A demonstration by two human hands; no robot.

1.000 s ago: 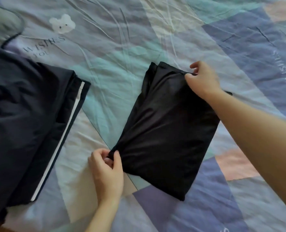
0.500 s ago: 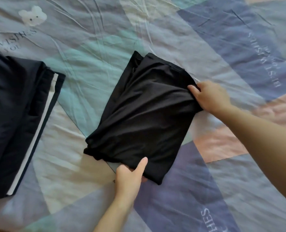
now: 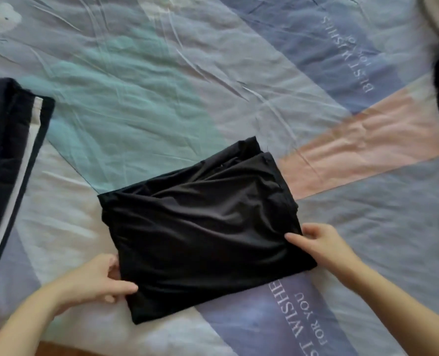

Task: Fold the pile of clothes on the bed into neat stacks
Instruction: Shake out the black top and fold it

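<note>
Since the earlier frame the black garment (image 3: 203,235) has been turned and drawn toward the near edge of the bed (image 3: 141,111), now lying squarer to the person. The left hand (image 3: 95,281) has shifted to its left side, grip pinching that edge; the right hand (image 3: 318,244) has slid down to the right near corner, fingers pressed on the cloth. Folded striped trousers (image 3: 10,160) wait at the left edge. The fold looks nearly finished, probably ready for stacking.
</note>
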